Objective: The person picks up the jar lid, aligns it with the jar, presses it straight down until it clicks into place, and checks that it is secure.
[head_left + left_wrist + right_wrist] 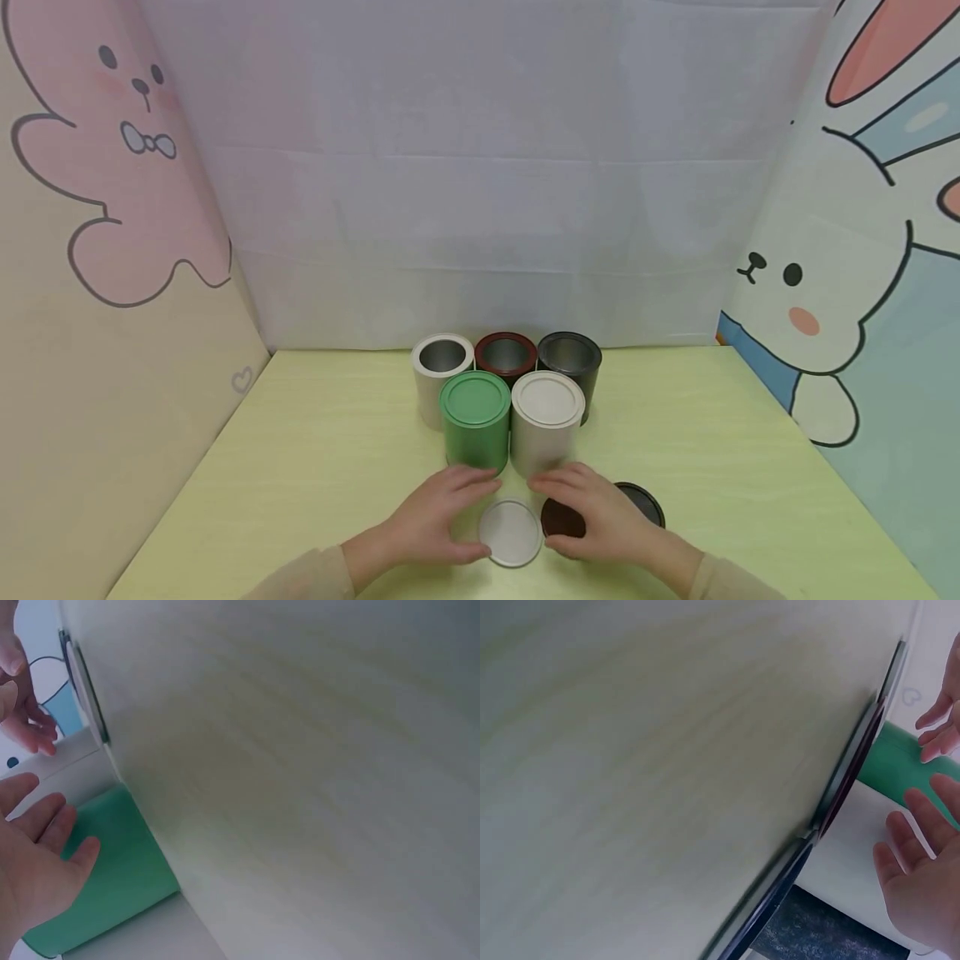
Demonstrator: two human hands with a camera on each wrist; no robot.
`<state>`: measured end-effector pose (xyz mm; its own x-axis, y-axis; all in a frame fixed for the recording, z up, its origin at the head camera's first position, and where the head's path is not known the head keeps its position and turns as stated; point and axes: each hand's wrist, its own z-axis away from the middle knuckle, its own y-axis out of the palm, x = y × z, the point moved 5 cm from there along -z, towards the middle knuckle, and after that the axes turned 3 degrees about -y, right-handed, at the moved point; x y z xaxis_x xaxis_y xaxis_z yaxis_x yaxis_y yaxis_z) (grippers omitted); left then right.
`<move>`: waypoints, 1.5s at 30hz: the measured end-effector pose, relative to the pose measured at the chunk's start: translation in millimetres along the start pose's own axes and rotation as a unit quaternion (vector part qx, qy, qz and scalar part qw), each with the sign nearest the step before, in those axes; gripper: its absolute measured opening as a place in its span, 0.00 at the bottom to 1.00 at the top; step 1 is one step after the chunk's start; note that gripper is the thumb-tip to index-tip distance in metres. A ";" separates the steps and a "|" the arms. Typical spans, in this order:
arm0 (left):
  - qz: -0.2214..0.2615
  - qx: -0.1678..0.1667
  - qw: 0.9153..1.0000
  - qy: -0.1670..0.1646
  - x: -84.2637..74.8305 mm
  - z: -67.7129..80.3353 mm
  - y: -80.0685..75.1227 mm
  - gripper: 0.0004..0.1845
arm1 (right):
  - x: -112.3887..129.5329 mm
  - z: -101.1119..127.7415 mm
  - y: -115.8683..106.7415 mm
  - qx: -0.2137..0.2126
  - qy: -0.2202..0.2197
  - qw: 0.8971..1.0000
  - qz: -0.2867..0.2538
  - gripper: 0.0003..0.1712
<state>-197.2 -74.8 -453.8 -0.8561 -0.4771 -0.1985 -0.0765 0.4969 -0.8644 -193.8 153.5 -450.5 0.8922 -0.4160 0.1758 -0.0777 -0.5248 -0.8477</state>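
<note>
Pale green counter [315, 467] bearing 5 tins: green lidded tin [475, 421] beside white lidded tin [547, 423]; left hand [431, 521] and right hand [600, 517], relaxed, fingers straight, flanking white lid [511, 533], brown lid [561, 518], black lid [643, 502]

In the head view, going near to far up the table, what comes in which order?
Loose white lid between the left hand and right hand → green tin and white lidded tin, side by side → back row of open white tin, dark red tin, black tin.
</note>
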 end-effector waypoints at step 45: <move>-0.039 0.050 0.998 0.000 9.0 6.4 35.7 0.41 | 0.8 5.1 34.2 0.048 -0.033 0.998 0.039 0.36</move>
<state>-204.4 -66.0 -489.4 -0.8498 -0.5114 -0.1278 -0.0919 0.3825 -0.9194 -193.5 139.0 -481.9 0.9124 -0.4019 0.0772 -0.1076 -0.4177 -0.9022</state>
